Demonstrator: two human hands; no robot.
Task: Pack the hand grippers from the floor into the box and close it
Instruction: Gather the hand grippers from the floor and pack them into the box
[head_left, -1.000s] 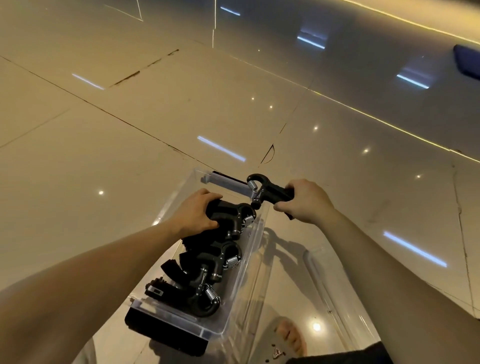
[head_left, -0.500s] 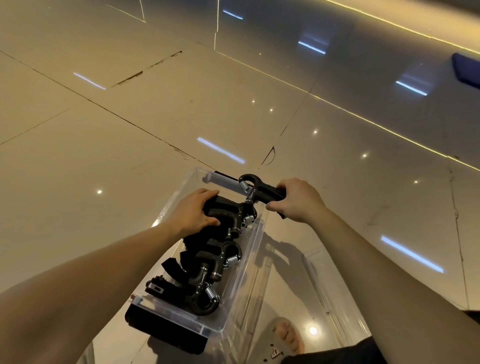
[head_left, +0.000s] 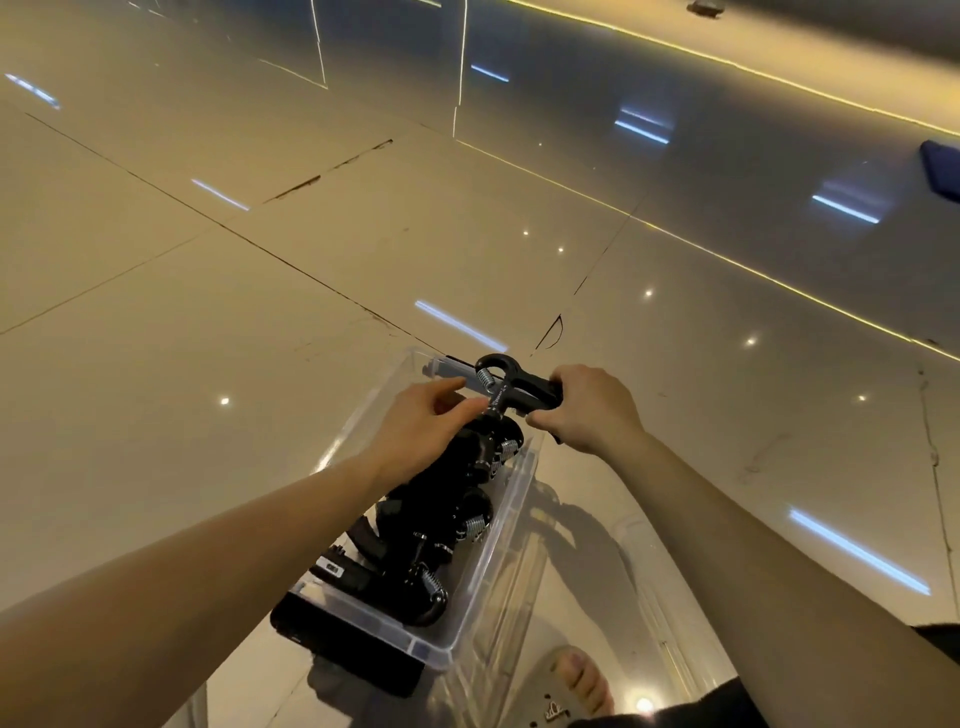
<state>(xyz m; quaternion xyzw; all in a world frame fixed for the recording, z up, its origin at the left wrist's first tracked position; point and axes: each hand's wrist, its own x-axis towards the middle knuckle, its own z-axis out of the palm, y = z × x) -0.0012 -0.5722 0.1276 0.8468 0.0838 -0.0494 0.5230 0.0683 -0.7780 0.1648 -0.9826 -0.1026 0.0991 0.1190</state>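
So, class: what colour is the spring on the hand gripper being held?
Silver metal, on a black hand gripper; seen in the head view.

Right hand (head_left: 592, 410) clenched, left hand (head_left: 423, 423) open

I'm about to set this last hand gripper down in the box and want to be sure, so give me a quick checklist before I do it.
1. Hold on the hand gripper: ok. The right hand is closed around its handles.
2. Other hand out of the way: not ok. The left hand is open, with its fingertips at the gripper's spring end, over the box.
3. Room at the far end of the box: cannot tell. The hands hide that spot.
4. Grippers already packed: ok. They lie in a row inside the walls.
5. Lid within reach: ok. It lies on the floor to the right of the box.
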